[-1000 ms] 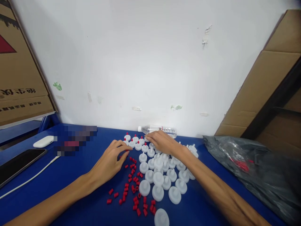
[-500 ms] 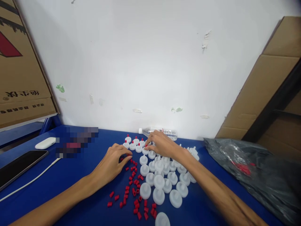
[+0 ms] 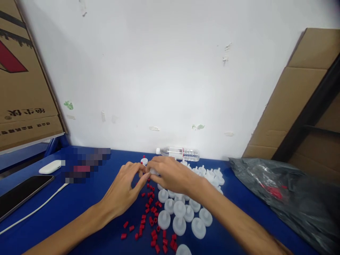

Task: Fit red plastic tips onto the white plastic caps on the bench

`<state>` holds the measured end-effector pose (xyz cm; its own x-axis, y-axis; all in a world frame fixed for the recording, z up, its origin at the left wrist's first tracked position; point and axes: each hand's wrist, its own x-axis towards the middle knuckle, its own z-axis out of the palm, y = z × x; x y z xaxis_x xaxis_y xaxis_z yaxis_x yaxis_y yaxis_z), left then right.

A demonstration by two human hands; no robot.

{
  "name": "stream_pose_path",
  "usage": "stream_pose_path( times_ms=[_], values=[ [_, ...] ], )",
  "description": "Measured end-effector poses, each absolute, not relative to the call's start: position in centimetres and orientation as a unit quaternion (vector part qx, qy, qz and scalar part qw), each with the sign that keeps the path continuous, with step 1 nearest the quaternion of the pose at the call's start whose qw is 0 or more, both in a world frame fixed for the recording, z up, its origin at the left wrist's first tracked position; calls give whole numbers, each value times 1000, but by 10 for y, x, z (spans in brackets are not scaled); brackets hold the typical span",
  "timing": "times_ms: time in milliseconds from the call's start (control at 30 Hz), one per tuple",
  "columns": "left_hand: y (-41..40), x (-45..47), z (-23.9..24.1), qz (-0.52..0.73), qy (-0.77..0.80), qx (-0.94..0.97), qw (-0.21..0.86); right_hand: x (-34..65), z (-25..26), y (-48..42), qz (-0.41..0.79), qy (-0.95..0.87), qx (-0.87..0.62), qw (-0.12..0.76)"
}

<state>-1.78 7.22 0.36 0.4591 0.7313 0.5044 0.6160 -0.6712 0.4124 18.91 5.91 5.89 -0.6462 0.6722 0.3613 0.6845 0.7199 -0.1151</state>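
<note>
Both hands meet over a blue table [image 3: 87,209] strewn with parts. My left hand [image 3: 124,189] has its thumb and fingers pinched together, and what they hold is too small to make out. My right hand [image 3: 170,175] is closed on a white round cap [image 3: 153,171] at its fingertips, right against the left fingertips. Several white caps with nozzles [image 3: 180,212] lie in a cluster under and in front of my right wrist. Small red caps [image 3: 152,219] are scattered just left of them. A capped white piece [image 3: 144,161] stands beyond the hands.
A clear water bottle [image 3: 177,153] lies against the white wall. A dark plastic bag [image 3: 287,194] fills the right side, below leaning cardboard [image 3: 300,102]. At the left are a dark phone [image 3: 21,191], a white cable [image 3: 34,203], a white charger [image 3: 50,166] and a cardboard box [image 3: 21,85].
My right hand has drawn left and back from the far row of caps, now holding a white cap. It has met my left hand, which rose slightly. The view shifted a little.
</note>
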Motion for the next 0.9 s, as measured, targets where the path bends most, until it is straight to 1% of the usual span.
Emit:
stream_pose_path(
  times_ms=[200, 267, 367, 467, 567, 633, 900],
  values=[
    [74, -18, -1, 339, 371, 863, 54, 177, 60, 54, -58, -914, -364, 167],
    [74, -18, -3, 330, 369, 867, 63, 180, 59, 59, -64, -918, -359, 155],
    [70, -18, -2, 327, 391, 854, 105, 197, 56, 71, -75, -913, -373, 145],
    [68, -19, 4, 338, 411, 837, 125, 223, 54, 83, -78, -884, -429, 168],
    [73, -22, 6, 322, 404, 851, 97, 241, 52, 89, -70, -846, -484, 215],
    [79, -23, 4, 309, 407, 855, 83, 243, 50, 89, -55, -835, -497, 231],
    [101, -28, -17, 304, 409, 857, 79, 227, 33, 92, 0, -849, -479, 221]
  ],
)
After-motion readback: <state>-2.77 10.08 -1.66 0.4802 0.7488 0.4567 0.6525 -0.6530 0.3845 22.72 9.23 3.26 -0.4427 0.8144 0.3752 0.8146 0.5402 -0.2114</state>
